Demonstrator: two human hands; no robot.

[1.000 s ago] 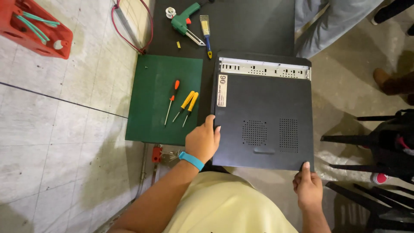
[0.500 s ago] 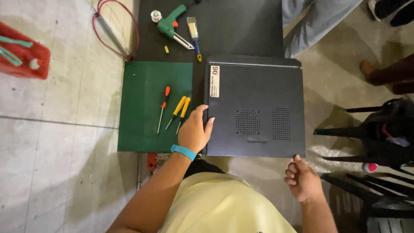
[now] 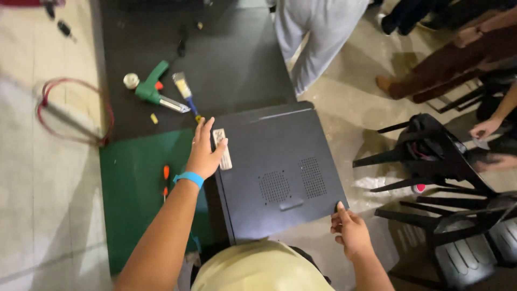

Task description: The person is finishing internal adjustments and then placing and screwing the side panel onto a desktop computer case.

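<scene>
Two hands on the black computer case (image 3: 280, 172), which lies flat, partly on the black mat (image 3: 237, 59) and beside the green mat (image 3: 134, 178). Left hand (image 3: 204, 153): grip loose, fingers spread flat over the case's left edge, thumb touching the white label (image 3: 222, 149); forearm extended, blue wristband (image 3: 188, 178). Right hand (image 3: 351, 231): grip half curled, fingertips touching the case's near right corner, not closed around it. Green tool (image 3: 153, 91) and brush (image 3: 184, 90) lie beyond on the black mat.
</scene>
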